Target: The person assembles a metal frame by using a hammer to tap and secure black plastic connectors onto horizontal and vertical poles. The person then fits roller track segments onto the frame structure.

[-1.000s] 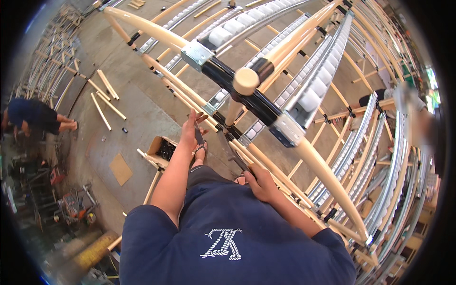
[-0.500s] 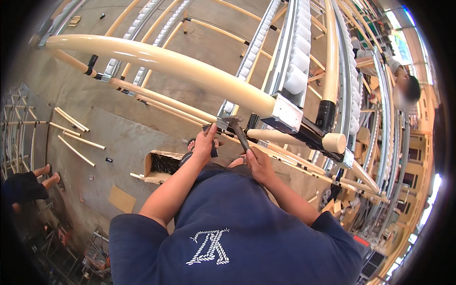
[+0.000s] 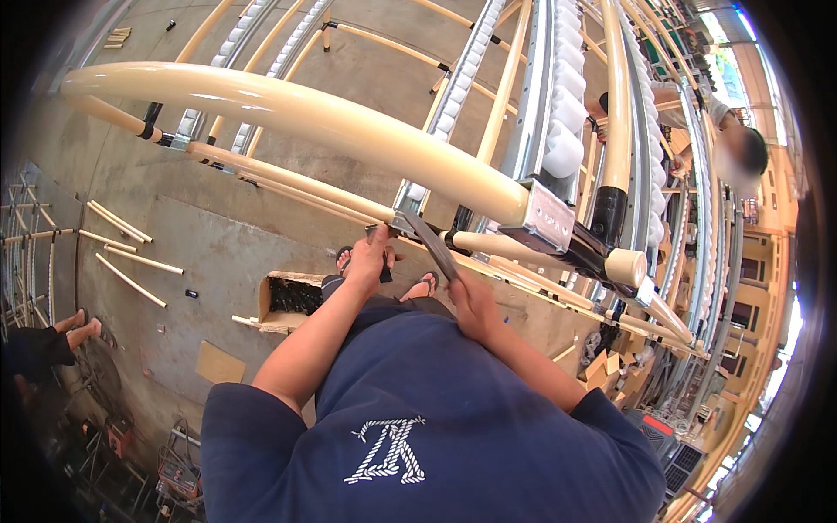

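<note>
My right hand (image 3: 472, 302) is wrapped round the handle of a hammer (image 3: 432, 245). The hammer slants up and left, smeared by motion. Its head end is beside a metal bracket (image 3: 402, 220) on the lower cream pipe (image 3: 296, 183). Just left of it, my left hand (image 3: 367, 260) is closed on a dark flat piece (image 3: 386, 272), whose kind I cannot make out. The piece sticks out above and below the fingers, close to the pipe's near side. Above both hands a thick cream pipe (image 3: 288, 109) crosses the view, ending in a silver bracket (image 3: 542, 218).
Roller tracks (image 3: 562, 113) with white wheels run away from me inside the pipe frame. A cardboard box (image 3: 265, 298) of black parts and loose cream pipes (image 3: 131, 279) lie on the floor. One person (image 3: 741, 152) is at the far right; another's legs (image 3: 78, 331) show at left.
The hammer has swung up and left, and its head now sits nearer the bracket. My left hand has shifted slightly left. The view has moved a little, and the person at the right has shifted.
</note>
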The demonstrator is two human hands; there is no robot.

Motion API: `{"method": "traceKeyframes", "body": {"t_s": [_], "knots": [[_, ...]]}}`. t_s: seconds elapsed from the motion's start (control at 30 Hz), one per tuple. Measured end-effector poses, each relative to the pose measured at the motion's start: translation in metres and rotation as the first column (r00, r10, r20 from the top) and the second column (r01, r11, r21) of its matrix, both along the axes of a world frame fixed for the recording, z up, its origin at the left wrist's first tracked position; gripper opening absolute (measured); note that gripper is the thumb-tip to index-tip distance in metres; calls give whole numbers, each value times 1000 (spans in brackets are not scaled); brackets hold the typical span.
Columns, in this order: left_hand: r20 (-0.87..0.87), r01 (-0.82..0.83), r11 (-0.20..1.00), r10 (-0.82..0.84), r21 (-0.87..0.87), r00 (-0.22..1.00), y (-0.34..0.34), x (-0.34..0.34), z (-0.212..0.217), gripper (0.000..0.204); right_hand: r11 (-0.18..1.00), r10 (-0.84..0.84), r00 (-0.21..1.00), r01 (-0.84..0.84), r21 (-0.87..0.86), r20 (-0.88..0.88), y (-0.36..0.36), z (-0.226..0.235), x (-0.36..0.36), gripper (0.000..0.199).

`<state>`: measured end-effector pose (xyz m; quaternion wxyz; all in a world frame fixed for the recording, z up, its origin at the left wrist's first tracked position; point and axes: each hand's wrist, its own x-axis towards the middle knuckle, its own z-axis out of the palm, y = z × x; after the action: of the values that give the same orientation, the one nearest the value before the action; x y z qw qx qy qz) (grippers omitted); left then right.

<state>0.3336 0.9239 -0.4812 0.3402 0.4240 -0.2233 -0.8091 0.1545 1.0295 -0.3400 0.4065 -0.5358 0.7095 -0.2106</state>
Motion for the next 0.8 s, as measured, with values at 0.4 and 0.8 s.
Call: {"method": "traceKeyframes", "body": {"t_s": [0.4, 0.8], "knots": [[-113, -31, 983, 52, 179, 992, -6, 22, 6, 106, 999, 24, 1000, -24, 24, 4, -6, 6, 0, 31], [633, 48, 999, -37, 0, 773, -2, 158, -102, 84, 987, -105, 946, 138, -89, 306, 0, 11, 2, 40]]}}
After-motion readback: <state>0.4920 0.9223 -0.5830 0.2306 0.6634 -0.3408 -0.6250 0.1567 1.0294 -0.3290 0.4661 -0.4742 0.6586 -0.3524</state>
